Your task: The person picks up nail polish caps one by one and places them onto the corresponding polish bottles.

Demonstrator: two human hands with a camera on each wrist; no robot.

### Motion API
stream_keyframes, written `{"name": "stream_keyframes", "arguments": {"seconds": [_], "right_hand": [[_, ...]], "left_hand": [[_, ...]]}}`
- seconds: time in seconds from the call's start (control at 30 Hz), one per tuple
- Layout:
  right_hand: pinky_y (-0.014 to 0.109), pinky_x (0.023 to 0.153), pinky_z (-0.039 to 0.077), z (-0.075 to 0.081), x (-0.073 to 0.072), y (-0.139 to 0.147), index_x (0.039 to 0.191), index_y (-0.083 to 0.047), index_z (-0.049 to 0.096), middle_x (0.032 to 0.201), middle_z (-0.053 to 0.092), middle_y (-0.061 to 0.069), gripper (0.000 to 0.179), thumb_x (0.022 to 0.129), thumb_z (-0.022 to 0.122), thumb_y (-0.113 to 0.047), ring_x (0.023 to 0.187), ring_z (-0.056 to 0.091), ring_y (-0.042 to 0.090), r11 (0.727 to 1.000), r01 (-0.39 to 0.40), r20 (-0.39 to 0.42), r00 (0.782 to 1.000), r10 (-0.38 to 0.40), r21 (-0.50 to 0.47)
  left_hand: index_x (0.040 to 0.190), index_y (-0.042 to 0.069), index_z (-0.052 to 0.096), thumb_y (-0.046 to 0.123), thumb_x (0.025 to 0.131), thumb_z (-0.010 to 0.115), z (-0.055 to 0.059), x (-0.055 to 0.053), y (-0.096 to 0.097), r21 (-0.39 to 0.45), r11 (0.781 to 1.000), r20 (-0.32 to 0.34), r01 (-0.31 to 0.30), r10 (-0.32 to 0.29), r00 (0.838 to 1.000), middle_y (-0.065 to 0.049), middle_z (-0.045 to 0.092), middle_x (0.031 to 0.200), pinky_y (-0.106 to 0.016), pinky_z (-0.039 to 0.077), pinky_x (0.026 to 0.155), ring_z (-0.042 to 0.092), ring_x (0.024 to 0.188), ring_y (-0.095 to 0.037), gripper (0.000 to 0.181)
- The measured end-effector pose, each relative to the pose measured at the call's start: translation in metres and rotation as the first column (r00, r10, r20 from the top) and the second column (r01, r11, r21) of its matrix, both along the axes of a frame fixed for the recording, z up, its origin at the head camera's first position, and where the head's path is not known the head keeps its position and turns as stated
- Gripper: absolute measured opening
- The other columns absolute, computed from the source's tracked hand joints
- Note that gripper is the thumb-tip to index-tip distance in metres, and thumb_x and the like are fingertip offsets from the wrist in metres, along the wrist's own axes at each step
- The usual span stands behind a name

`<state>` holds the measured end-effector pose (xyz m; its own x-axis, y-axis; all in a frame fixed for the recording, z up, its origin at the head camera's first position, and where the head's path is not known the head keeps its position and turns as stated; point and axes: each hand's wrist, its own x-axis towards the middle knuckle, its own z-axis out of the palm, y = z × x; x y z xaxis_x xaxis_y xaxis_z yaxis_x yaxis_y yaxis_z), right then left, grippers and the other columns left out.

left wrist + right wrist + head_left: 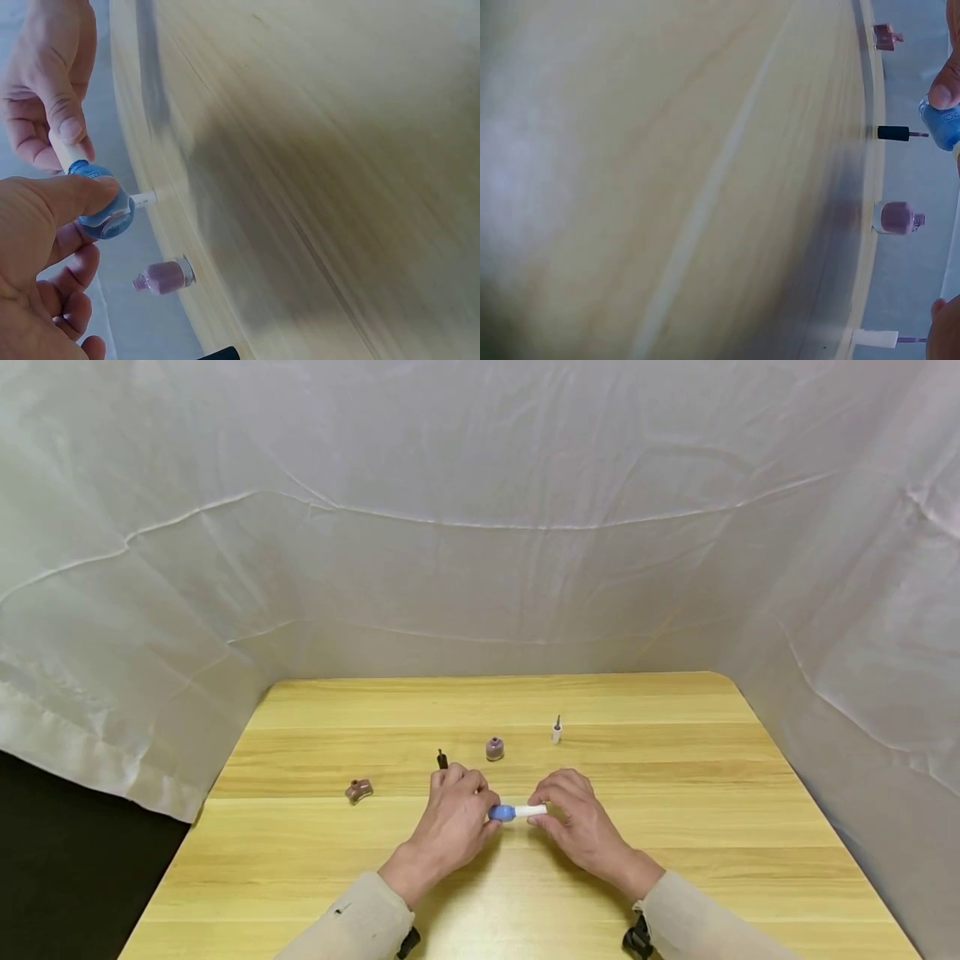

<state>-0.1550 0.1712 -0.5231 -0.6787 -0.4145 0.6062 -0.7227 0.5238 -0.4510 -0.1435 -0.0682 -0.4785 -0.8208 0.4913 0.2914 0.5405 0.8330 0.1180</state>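
Note:
Over the middle of the table, my left hand (455,818) pinches a small blue nail polish bottle (502,813) between thumb and fingers. The bottle lies sideways, its neck towards my right hand (581,822). Thumb and fingers of the right hand pinch the white cap (531,811) at the bottle's neck. In the left wrist view, the left thumb presses on the round glass body (112,217), and the cap (67,152) runs up into the right fingers. At the right wrist view's edge, the blue bottle (943,124) shows under the left thumb.
Beyond the hands stand an uncapped purple nail polish bottle (494,749), a white cap with its brush up (557,730) and a black brush cap (442,760), partly behind the left hand. A star-shaped pinkish bottle (359,790) stands left. Pale cloth (480,577) hangs behind the wooden table (675,760).

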Motion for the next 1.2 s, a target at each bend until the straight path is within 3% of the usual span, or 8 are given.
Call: {"name": "stream_keyframes", "arguments": {"seconds": [0.4,0.7,0.97,1.2], "right_hand": [[0.042,0.099,0.044,0.0010,0.0009,0.0016,0.101,-0.020,0.071,0.107,0.067,-0.009,0.024,0.084,0.087,-0.015,0.107,0.057,0.015,1.000,0.003,0.036,0.999,-0.004,0.022],[0.042,0.098,0.043,0.0017,0.0000,0.0024,0.096,-0.021,0.070,0.099,0.066,-0.011,0.012,0.091,0.081,-0.019,0.102,0.058,0.014,0.999,0.005,-0.004,1.000,-0.005,0.034],[0.036,0.098,0.050,0.0011,0.0044,0.0012,0.117,-0.011,0.070,0.121,0.065,-0.005,0.038,0.084,0.088,-0.014,0.116,0.055,0.017,1.000,0.014,0.101,0.995,-0.011,-0.025],[0.028,0.100,0.044,-0.0023,0.0007,0.0005,0.108,-0.016,0.071,0.114,0.067,-0.005,0.033,0.082,0.088,-0.006,0.112,0.055,0.017,0.997,-0.008,0.053,0.998,0.013,-0.077]], "left_hand": [[0.097,0.024,0.082,0.039,0.090,0.085,0.0009,-0.0014,-0.0016,0.006,1.000,0.028,-0.007,0.006,1.000,0.006,0.067,0.104,-0.039,0.038,0.093,0.050,0.101,-0.018,0.018],[0.099,0.023,0.082,0.041,0.090,0.085,0.0031,0.0001,0.0002,0.010,1.000,0.003,-0.009,0.009,1.000,0.006,0.068,0.104,-0.038,0.038,0.092,0.051,0.102,-0.018,0.020],[0.099,0.023,0.082,0.038,0.088,0.087,0.0024,0.0001,-0.0005,0.054,0.998,0.039,-0.025,0.023,0.999,0.006,0.069,0.104,-0.039,0.037,0.092,0.051,0.102,-0.018,0.019],[0.099,0.024,0.081,0.039,0.089,0.086,0.0024,-0.0004,-0.0011,0.056,0.998,0.021,-0.026,0.025,0.999,0.006,0.069,0.105,-0.039,0.038,0.092,0.051,0.102,-0.018,0.019]]}}
